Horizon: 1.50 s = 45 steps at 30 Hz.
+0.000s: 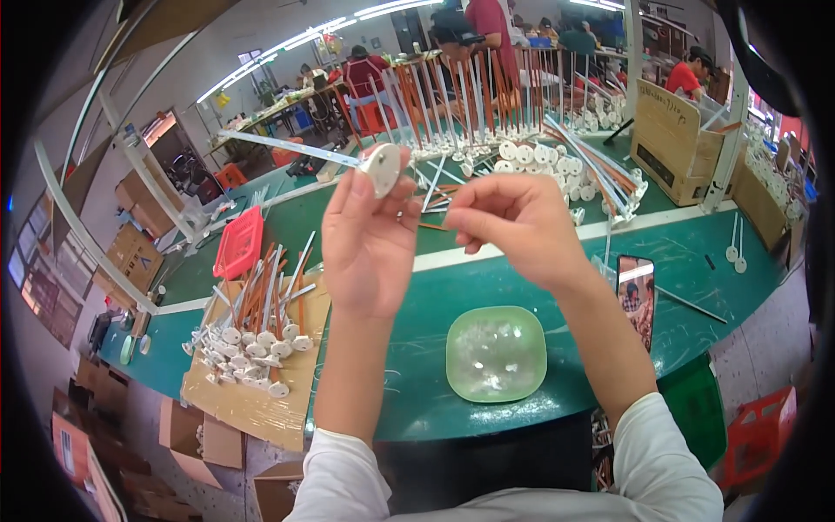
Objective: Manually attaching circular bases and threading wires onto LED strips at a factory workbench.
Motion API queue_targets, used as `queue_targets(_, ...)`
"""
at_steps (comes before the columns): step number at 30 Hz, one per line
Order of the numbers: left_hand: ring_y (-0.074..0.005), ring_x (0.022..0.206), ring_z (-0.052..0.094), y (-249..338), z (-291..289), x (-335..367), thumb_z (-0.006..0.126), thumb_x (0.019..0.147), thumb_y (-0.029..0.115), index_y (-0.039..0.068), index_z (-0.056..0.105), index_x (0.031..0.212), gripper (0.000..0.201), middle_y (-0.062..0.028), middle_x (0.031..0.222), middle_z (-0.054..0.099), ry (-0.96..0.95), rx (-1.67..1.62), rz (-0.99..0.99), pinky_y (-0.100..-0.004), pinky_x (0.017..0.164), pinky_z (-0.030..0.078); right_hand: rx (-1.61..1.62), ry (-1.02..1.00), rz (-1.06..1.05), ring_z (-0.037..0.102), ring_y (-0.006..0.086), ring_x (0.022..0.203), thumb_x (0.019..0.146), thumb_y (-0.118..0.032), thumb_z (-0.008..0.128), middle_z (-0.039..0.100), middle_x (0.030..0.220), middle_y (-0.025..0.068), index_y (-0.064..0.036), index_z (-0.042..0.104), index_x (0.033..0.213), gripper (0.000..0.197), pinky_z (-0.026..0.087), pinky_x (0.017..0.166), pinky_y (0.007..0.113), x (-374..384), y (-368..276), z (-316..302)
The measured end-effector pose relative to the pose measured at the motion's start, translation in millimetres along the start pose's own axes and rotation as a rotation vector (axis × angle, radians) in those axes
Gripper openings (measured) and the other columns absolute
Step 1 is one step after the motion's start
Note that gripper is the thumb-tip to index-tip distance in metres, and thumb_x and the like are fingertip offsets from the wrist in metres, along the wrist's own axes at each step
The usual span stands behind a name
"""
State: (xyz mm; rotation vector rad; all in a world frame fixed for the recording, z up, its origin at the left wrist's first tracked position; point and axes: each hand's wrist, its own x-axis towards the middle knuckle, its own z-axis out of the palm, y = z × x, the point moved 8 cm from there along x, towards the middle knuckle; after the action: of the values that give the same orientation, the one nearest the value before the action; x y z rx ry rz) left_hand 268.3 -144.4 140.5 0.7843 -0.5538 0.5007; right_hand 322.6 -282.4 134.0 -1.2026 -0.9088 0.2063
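The fingers (393,187) of the left hand (370,239) pinch a white round disc (383,165) by its lower edge, holding it up above the green counter (513,278). A thin white rod (287,146) is fixed to the disc and runs long and nearly level away to the left of it, tilting slightly upward at its far end. The right hand (522,226) sits just to the right of the disc, close but apart from it, its fingers (465,204) curled and pressed together at the tips; whether they pinch some small part I cannot tell, since the hand covers it. So the disc lies left of the right fingertips, with the left hand the one in contact. Below the disc, nearer the body, a pale green bowl (496,352) rests on the counter; its small clear contents are hard to make out. Left of the bowl, a pile of like rods (257,326) lies on cardboard (252,409).
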Motion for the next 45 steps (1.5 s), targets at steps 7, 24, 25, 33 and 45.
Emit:
queue_targets(7,-0.0249,0.114,0.058,-6.0,15.3,-6.8,0.055,0.098,0.021,0.0,0.049,0.128,0.037,-0.0177,0.128,0.057,-0.005,-0.093,0.002,-0.0349,0.095,0.048,-0.014,0.08,-0.048,0.066,0.0118,0.069,0.084,0.001,0.069,0.067,0.078,0.0073,0.0025,0.066,0.092,0.009,0.053,0.061,0.023,-4.3,-2.0,-1.1)
queue_targets(24,-0.0227,0.112,0.058,-15.0,10.9,-11.2,0.055,0.098,0.019,0.0,0.053,0.123,0.032,-0.0169,0.127,0.057,0.025,-0.037,0.105,-0.035,0.094,0.047,0.176,0.228,-0.078,0.062,0.0106,0.088,0.083,-0.001,0.069,0.069,0.091,0.007,-0.0004,0.07,0.093,0.009,0.049,0.076,0.024,-10.3,35.9,8.7)
queue_targets(25,-0.0227,0.112,0.058,-16.7,12.9,-12.5,0.055,0.098,0.019,0.0,0.053,0.123,0.032,-0.0169,0.127,0.057,0.024,-0.039,0.103,-0.035,0.094,0.047,0.174,0.23,-0.078,0.062,0.0106,0.088,0.083,-0.001,0.069,0.069,0.091,0.007,-0.0004,0.07,0.093,0.009,0.049,0.076,0.024,-10.7,40.0,9.4)
queue_targets(33,-0.0149,0.091,0.055,-18.7,13.2,-11.0,0.055,0.097,0.019,-0.002,0.054,0.122,0.032,-0.0179,0.125,0.058,0.032,0.009,0.118,-0.0286,0.073,0.043,0.077,0.262,-0.021,0.055,0.005,0.068,0.082,-0.004,0.072,0.068,0.082,0.0022,-0.0019,0.072,0.096,0.014,0.043,0.056,0.02,-10.8,45.4,5.0)
queue_targets(45,-0.0156,0.089,0.047,-16.1,13.7,-7.4,0.048,0.101,0.029,0.001,0.052,0.125,0.037,-0.0167,0.129,0.056,-0.033,-0.115,0.084,-0.0267,0.072,0.04,-0.452,0.256,-0.669,0.064,0.0175,0.076,0.079,0.002,0.069,0.064,0.093,0.0108,0.0012,0.066,0.091,0.012,0.054,0.061,0.028,-21.5,-3.2,12.9)
